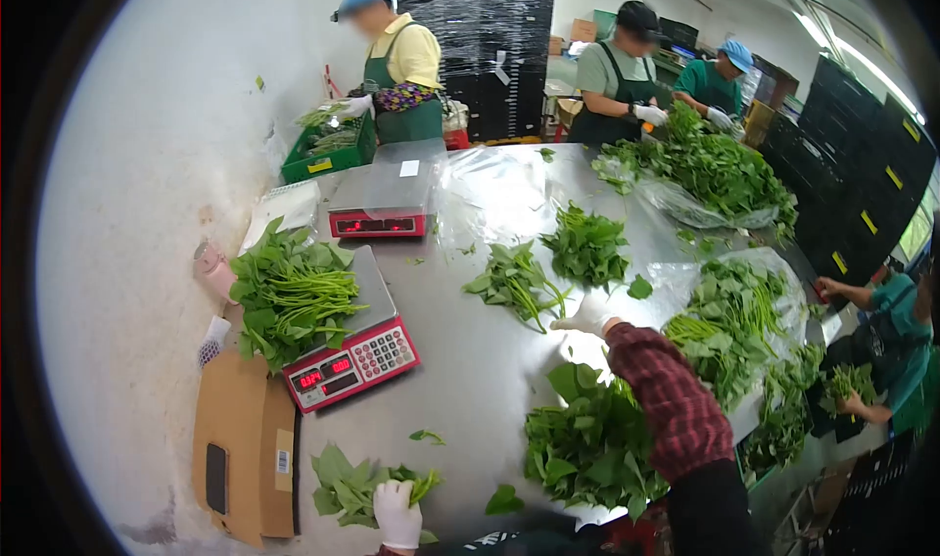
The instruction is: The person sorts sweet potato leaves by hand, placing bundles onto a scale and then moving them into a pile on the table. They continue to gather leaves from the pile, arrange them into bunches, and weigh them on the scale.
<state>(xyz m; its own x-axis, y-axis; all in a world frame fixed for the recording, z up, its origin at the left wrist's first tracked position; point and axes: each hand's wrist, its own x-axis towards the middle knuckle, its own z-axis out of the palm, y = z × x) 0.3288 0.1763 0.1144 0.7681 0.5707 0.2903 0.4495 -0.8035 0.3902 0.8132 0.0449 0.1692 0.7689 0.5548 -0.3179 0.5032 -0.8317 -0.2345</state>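
My left hand (397,513), in a white glove, is at the bottom edge, closed around a small bunch of leafy greens (348,483) that lies on the metal table (470,380). My right hand (586,315), also gloved, with a red plaid sleeve, reaches forward to the stem ends of a loose bunch of greens (511,280) in the middle of the table. Its fingers touch the stems; whether they grip is unclear. A big heap of greens (587,448) lies under my right forearm.
A red scale (354,360) at left carries a pile of greens (289,297); a second scale (380,204) stands behind it. More greens (587,246) and heaps (720,169) cover the right side. Three workers stand at the far end, another person (886,346) at right. A cardboard box (245,448) sits at left.
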